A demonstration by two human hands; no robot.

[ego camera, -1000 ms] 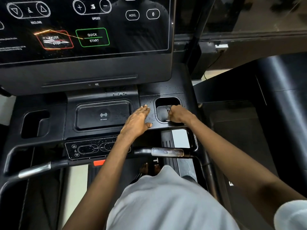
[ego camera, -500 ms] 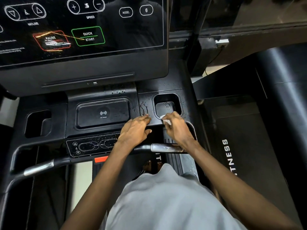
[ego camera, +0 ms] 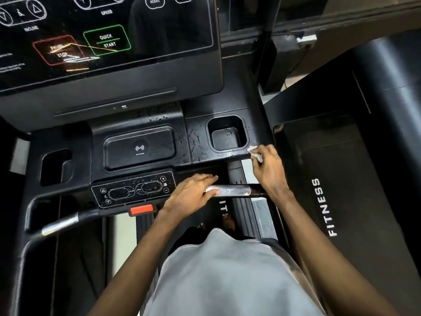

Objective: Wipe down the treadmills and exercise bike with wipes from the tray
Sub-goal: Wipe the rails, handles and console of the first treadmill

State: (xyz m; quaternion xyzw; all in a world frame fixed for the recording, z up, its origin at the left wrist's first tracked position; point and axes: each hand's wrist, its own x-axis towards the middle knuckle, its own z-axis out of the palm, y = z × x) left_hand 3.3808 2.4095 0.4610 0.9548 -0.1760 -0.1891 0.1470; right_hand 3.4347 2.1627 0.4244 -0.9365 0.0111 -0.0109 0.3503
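Right hand [ego camera: 267, 172] pinches a crumpled wipe [ego camera: 254, 153] against the console [ego camera: 196, 142] at its front right edge, just beside the cup holder [ego camera: 224, 137]; left hand [ego camera: 193, 193] lies straight-fingered over the handlebar [ego camera: 238, 190]

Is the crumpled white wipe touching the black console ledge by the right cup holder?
Touching: head view shows the right hand pinching the crumpled white wipe against the wet black console ledge.

My right hand [ego camera: 267, 167] has drawn the wipe [ego camera: 252, 149] from inside the cup holder [ego camera: 225, 137] to its front-right corner; my left hand [ego camera: 193, 192] dropped from beside it onto the handlebar [ego camera: 234, 190] below.
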